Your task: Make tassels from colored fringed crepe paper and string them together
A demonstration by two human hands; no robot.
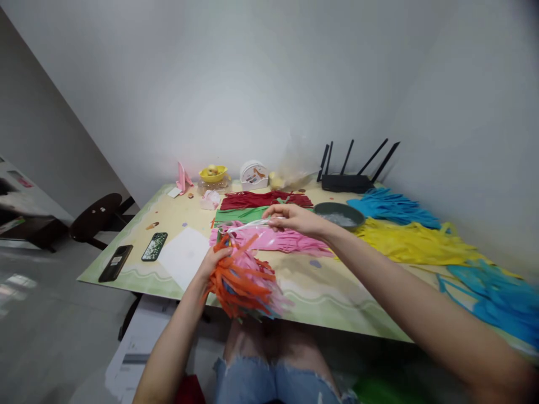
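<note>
My left hand point(217, 259) is closed around a bundle of orange, pink and blue fringed paper strips point(244, 280), held over the table's near edge. My right hand point(290, 217) pinches a thin clear strip point(248, 225) that runs from it down toward the top of the bundle. Beneath my right hand lies a pile of pink fringed paper point(282, 240), with green strips point(240, 215) and dark red strips point(261, 199) behind it.
Yellow fringed paper point(412, 241) and blue fringed paper point(391, 205) cover the table's right side. A grey bowl point(339, 213), a black router point(345, 180), a yellow bowl point(213, 174), two phones point(154, 246) and a white sheet point(185, 255) also lie on the table point(320, 297). A dark stool point(95, 216) stands at left.
</note>
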